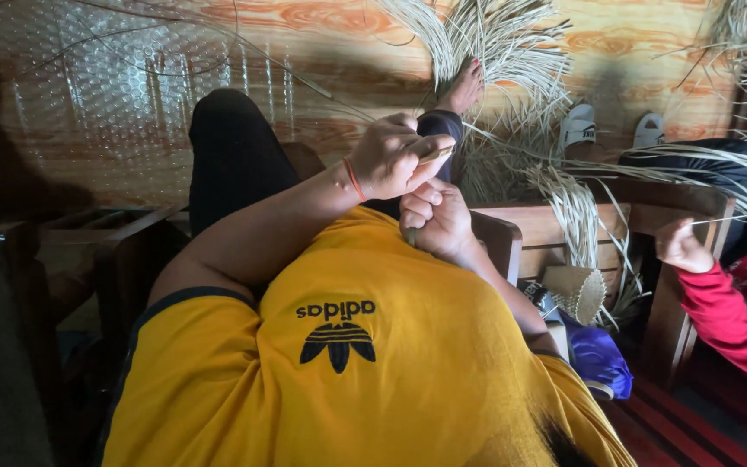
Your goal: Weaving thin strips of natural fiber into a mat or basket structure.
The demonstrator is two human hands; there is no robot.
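Hands close at chest: left hand (388, 157) pinched on a thin pale strip (436, 155), right hand (439, 220) fisted just beneath, gripping its lower end (partly hidden). Risk: strip could snap or slip if pulled hard.

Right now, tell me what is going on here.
A person in a yellow shirt sits with both hands raised at the chest. The left hand pinches a thin pale strip of dried leaf, and the right hand is closed in a grip lower on it. Bundles of dried palm strands lie on the floor ahead. Another person's red-sleeved hand works at the right.
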